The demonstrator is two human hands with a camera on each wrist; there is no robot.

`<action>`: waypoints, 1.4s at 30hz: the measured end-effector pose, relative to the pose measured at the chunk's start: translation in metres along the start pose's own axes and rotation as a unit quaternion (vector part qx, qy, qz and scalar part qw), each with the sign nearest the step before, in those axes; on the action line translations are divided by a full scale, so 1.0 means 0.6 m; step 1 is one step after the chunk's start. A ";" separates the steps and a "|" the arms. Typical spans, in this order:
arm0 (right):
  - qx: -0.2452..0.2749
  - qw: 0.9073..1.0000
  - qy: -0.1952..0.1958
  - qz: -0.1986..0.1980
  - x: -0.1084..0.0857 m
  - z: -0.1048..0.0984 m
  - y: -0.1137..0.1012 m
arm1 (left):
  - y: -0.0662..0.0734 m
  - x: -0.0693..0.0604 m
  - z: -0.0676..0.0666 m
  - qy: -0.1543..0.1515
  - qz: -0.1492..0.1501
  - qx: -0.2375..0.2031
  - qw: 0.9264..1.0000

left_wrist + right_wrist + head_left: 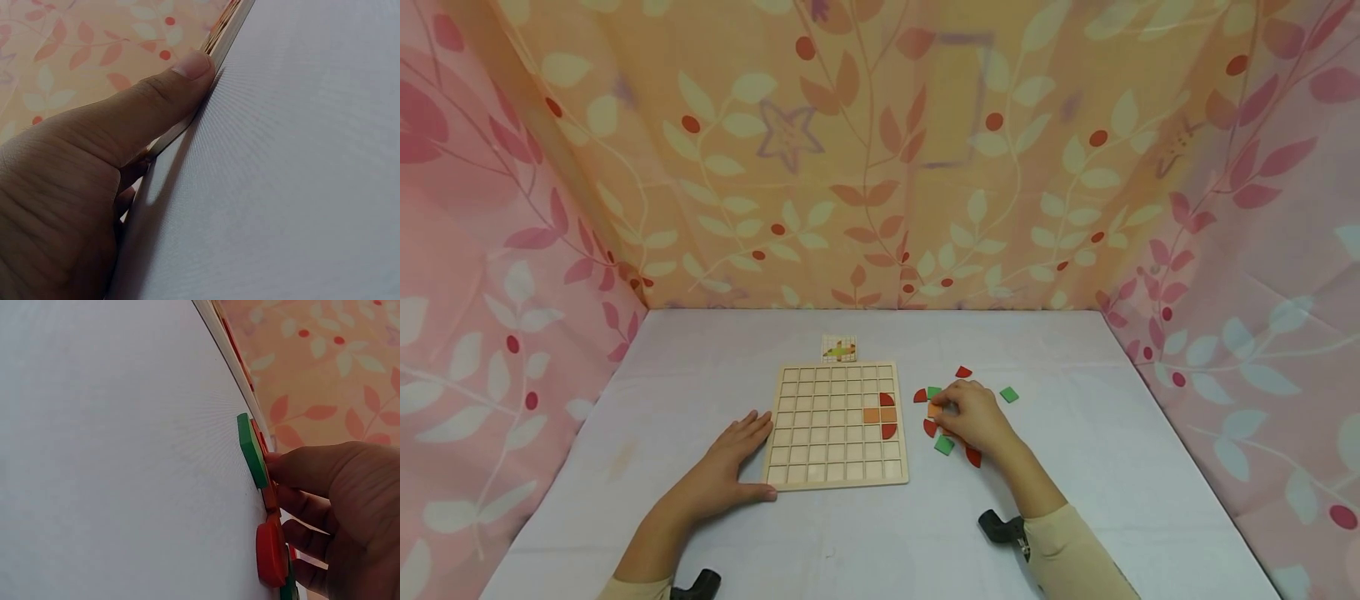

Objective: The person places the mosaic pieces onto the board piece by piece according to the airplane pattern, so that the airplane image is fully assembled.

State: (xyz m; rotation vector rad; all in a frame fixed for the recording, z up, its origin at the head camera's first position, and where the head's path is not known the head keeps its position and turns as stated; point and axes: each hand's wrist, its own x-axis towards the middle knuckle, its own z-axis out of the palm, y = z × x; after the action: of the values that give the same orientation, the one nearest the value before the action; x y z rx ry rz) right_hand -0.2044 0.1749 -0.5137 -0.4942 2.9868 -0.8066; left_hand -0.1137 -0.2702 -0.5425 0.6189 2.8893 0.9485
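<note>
As the right hand (981, 418) partly hides an orange tile (933, 411), grip unclear | left hand (724, 463) spread against board (817, 432)

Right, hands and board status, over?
Left hand touching grid board, left side. Right hand at loose orange piece, grip unclear. Board carries two orange squares, two red pieces. Right hand partly hides loose pieces.

- Head view: bright, diffuse light; soft shadow beside left hand (726, 462).
- Wrist views: dimmer, greyish; fine ripple pattern across white cloth (306, 156).
- Left wrist: shadow along board (231, 40).
- Floral backdrop (334, 369): slightly soft.
</note>
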 end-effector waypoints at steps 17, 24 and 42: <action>0.022 1.000 -0.003 0.002 -0.002 0.002 0.007 | -0.001 0.002 0.000 -0.004 0.003 0.000 1.000; 0.064 0.998 0.000 0.002 -0.005 -0.007 0.004 | -0.001 0.002 -0.001 -0.006 0.000 0.004 1.000; 0.081 0.995 0.005 -0.060 0.004 -0.030 -0.042 | 0.001 0.002 0.000 -0.010 -0.008 0.002 1.000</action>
State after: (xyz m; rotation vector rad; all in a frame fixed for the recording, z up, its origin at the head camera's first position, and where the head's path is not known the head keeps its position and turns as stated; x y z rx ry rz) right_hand -0.2005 0.1623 -0.4855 -0.6684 2.8911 -1.0536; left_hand -0.1147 -0.2694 -0.5418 0.6023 2.8754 0.9299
